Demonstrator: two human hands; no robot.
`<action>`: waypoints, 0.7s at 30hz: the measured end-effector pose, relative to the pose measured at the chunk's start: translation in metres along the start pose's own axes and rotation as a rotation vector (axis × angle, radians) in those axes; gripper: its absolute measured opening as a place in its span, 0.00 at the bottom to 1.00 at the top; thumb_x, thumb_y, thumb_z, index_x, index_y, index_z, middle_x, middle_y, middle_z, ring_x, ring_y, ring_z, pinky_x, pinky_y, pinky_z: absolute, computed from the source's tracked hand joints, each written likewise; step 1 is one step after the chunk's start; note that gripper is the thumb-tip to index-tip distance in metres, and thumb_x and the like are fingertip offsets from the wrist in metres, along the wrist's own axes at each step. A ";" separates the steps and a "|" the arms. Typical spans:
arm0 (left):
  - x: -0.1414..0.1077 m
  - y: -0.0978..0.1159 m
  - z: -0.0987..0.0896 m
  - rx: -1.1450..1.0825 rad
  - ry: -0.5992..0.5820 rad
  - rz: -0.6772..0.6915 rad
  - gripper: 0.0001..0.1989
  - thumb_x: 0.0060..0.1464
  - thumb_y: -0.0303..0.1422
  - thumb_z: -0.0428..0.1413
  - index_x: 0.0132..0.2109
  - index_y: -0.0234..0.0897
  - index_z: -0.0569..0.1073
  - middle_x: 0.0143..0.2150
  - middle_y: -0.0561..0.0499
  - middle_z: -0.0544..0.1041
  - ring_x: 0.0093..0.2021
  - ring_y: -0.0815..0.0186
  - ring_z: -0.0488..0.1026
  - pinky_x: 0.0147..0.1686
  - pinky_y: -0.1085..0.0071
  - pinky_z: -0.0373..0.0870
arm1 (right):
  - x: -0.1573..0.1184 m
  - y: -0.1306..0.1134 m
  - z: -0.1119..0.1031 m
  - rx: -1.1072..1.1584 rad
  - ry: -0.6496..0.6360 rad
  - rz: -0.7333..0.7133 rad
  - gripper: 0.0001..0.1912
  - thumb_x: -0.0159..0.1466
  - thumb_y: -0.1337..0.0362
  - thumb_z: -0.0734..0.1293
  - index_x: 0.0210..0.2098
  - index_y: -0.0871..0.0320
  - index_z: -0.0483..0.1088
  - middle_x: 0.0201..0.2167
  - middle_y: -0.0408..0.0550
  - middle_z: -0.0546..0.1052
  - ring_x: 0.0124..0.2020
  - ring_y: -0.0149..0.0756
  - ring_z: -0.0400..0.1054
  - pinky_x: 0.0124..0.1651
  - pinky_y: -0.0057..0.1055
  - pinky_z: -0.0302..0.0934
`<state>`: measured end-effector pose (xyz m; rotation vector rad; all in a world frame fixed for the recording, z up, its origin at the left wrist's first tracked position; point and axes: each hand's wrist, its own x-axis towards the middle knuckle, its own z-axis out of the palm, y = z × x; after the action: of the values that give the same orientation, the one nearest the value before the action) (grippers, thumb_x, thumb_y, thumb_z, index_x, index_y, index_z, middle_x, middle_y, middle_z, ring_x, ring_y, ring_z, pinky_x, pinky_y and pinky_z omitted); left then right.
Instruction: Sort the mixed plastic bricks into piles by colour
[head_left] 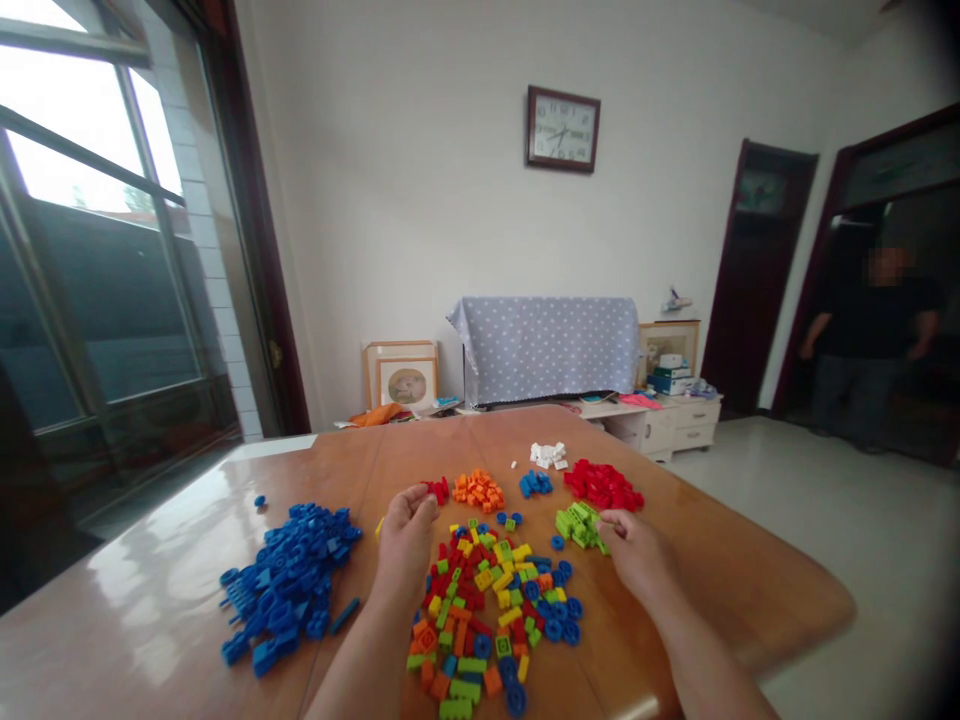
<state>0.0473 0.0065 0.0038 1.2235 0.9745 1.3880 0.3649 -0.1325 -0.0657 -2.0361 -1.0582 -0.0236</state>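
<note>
My left hand is closed, its fingertips beside a small group of red bricks; whatever is between them is hidden. At the right edge of the lime-green brick pile, my right hand has thumb and fingers pinched together. I cannot make out what that pinch holds. Between my forearms lies a mixed heap of toy building bricks in red, yellow, green, orange and blue, with blue wheels along its right side.
A large blue brick pile lies left on the wooden table. Orange bricks, small blue bricks, white bricks and red bricks sit farther back. A person stands in the doorway at right.
</note>
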 end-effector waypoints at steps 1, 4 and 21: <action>-0.001 0.000 0.000 0.009 -0.007 -0.004 0.24 0.47 0.43 0.61 0.49 0.34 0.74 0.40 0.47 0.78 0.36 0.65 0.73 0.37 0.70 0.67 | -0.001 0.000 0.002 -0.026 -0.020 -0.007 0.18 0.62 0.51 0.63 0.43 0.52 0.78 0.37 0.49 0.82 0.36 0.41 0.75 0.36 0.31 0.61; -0.003 0.002 0.000 0.046 -0.056 -0.036 0.23 0.47 0.42 0.61 0.48 0.33 0.74 0.38 0.47 0.78 0.34 0.66 0.72 0.36 0.71 0.66 | -0.002 0.001 0.004 -0.064 -0.039 -0.021 0.18 0.62 0.53 0.63 0.46 0.53 0.77 0.39 0.51 0.82 0.37 0.42 0.75 0.35 0.31 0.60; -0.002 0.002 0.000 0.113 -0.103 0.019 0.18 0.47 0.36 0.58 0.45 0.32 0.74 0.36 0.48 0.77 0.36 0.65 0.71 0.38 0.70 0.66 | -0.027 -0.057 0.010 0.074 -0.292 -0.294 0.08 0.61 0.62 0.64 0.30 0.55 0.75 0.31 0.45 0.78 0.34 0.36 0.70 0.34 0.28 0.55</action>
<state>0.0465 0.0044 0.0052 1.3778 0.9820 1.2855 0.3048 -0.1265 -0.0448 -1.8375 -1.5113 0.1631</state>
